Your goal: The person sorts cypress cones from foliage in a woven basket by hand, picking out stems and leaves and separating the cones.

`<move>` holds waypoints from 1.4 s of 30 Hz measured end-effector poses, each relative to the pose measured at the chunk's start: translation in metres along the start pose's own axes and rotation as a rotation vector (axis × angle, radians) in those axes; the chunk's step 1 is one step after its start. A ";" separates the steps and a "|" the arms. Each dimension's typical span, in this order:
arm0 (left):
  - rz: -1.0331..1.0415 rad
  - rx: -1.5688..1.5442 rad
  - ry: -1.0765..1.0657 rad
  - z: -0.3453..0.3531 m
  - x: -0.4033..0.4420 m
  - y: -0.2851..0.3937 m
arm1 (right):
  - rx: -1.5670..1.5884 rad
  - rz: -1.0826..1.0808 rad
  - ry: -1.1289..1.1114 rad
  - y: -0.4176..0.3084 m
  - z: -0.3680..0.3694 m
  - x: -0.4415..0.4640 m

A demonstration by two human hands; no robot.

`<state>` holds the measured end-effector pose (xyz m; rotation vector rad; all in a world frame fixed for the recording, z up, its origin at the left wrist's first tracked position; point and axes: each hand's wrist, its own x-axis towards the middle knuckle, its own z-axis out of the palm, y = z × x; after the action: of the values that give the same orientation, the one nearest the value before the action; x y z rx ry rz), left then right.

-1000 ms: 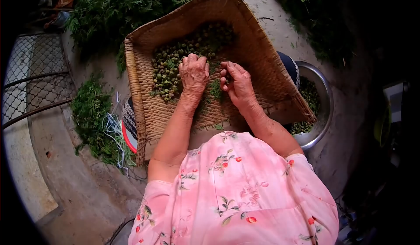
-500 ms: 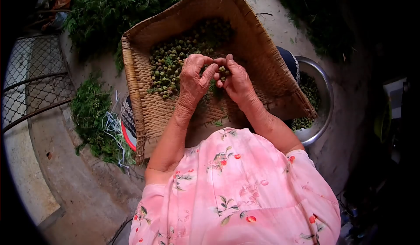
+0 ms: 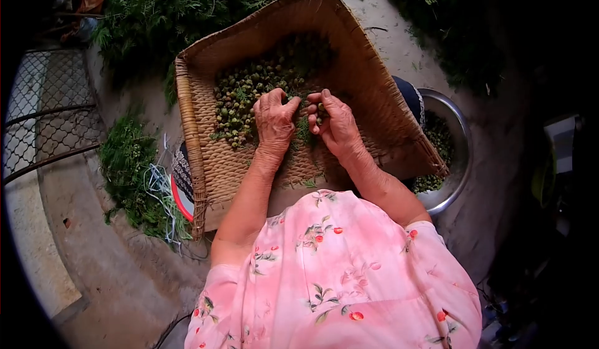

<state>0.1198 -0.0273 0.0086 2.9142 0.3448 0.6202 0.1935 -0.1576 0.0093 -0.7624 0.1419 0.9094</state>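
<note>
Concrete floor (image 3: pixel 134 280) and cut greenery (image 3: pixel 165 21) surround the woven basket (image 3: pixel 359 68) that I look down on remotely; it seems to lie across the person's lap. Inside, a heap of round green fruits (image 3: pixel 237 102) covers the far left part, with a feathery sprig (image 3: pixel 304 132) on the weave just between the hands. I judge the step in hand to be picking through this heap. The right hand (image 3: pixel 322 107) is curled, thumb over fingers, around a few of the fruits. The left hand (image 3: pixel 288 99) is bent at the heap's near edge; I cannot tell whether its thumb and forefinger pinch anything. As I read it, the next move calls for a light fingertip pick with the left, the right curled firmly enough that nothing rolls out. Half a second ago I had both hands meeting at the fingertips; now they are apart, the left lowered beside the heap, the right still cupped. More fruits lie in the metal basin (image 3: pixel 465 140).
</note>
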 end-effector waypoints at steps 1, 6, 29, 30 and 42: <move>0.001 -0.013 -0.002 0.001 0.000 0.000 | -0.006 0.002 0.008 -0.001 0.001 -0.001; -0.024 -0.074 0.007 -0.001 0.002 0.001 | -0.009 -0.015 -0.002 0.002 -0.001 0.001; -0.088 0.027 0.016 0.004 0.004 -0.004 | 0.003 0.037 0.027 -0.005 0.004 -0.001; -0.107 0.010 0.012 0.004 0.004 -0.004 | 0.005 0.044 0.028 -0.003 0.004 -0.002; -0.110 -0.558 0.082 -0.045 0.008 0.025 | 0.048 0.021 0.028 -0.001 0.005 0.000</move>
<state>0.1128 -0.0456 0.0571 2.3289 0.2820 0.6879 0.1937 -0.1547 0.0130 -0.7306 0.1963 0.9125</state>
